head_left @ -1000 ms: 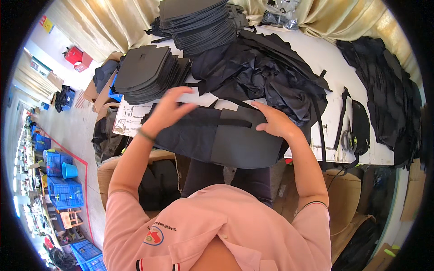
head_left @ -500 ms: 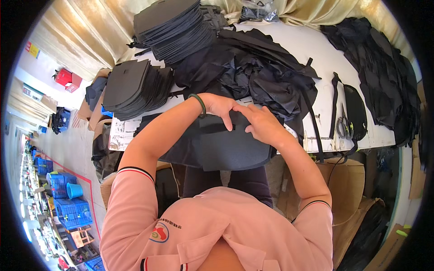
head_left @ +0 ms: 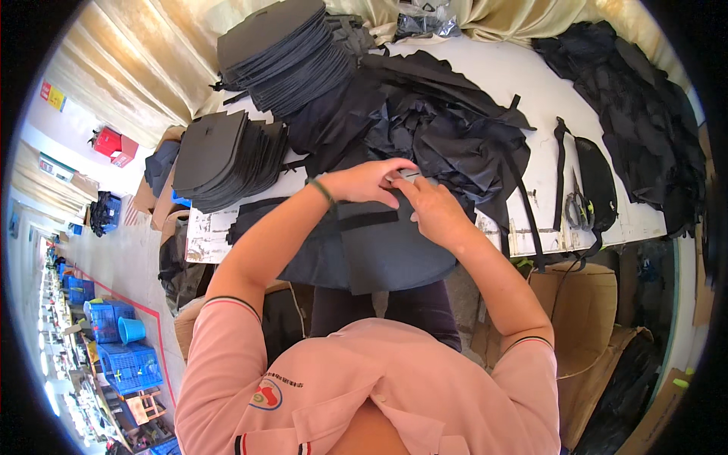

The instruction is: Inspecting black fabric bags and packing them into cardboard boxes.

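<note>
A black fabric piece (head_left: 311,254) hangs over the table's near edge in front of me, with a flat black panel (head_left: 390,254) lying on it. A narrow black strip (head_left: 368,220) crosses the panel's upper part. My left hand (head_left: 368,183) reaches over the far edge of this work, thumb bent toward the fingers. My right hand (head_left: 434,211) meets it from the right, its index finger and thumb drawn together. Both sets of fingertips come together at one spot; what they pinch there is too small to make out.
Two stacks of black panels, one nearer (head_left: 216,155) and one farther (head_left: 277,49), stand at the left. Crumpled black fabric (head_left: 455,140) lies beyond my hands. Scissors (head_left: 578,208) rest beside a black padded strap (head_left: 595,178) at right. An open cardboard box (head_left: 580,311) sits below.
My fingertips have closed in toward each other and shifted slightly right. The panel has turned a little and its lower edge sits lower; the black strip across it now shows.
</note>
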Available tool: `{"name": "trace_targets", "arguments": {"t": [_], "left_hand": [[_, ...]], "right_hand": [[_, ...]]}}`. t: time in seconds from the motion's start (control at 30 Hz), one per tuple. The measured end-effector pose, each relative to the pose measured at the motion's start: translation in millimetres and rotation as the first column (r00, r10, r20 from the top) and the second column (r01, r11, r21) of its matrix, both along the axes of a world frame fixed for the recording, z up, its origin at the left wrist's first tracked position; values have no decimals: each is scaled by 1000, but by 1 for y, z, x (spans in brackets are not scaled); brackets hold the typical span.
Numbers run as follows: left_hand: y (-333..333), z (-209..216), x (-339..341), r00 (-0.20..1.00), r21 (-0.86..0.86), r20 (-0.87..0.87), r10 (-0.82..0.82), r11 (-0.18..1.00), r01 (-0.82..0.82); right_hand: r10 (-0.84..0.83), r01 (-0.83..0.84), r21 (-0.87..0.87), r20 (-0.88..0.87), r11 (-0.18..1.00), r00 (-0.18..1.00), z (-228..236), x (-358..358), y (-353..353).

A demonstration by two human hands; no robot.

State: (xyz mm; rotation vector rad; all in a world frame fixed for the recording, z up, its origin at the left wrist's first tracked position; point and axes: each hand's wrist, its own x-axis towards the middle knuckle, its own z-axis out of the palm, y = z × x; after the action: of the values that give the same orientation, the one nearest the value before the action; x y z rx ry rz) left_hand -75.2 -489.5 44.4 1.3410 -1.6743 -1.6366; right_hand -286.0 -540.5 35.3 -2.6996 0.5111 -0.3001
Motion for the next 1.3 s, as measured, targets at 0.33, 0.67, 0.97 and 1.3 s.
{"name": "trace_targets", "arguments": {"t": [0.33,0.67,0.97,1.3], "left_hand": [[110,-65,-64,672,-514,721,171,782,353],[108,-71,-68,701,-526,688,188,794,304],[108,-74,-60,773,-564,595,221,800,205],[62,38,-53,503,-558,-609,613,119,-821]], "right_hand": [[-409,491,-41,495,870,767,-31,-18,-138],[-580,636,-98,323,766,748,-28,1,-239],[-355,-124,726,469,677,809,106,35,-177],[-180,-504,766,604,398,776,180,71,-30]]}}
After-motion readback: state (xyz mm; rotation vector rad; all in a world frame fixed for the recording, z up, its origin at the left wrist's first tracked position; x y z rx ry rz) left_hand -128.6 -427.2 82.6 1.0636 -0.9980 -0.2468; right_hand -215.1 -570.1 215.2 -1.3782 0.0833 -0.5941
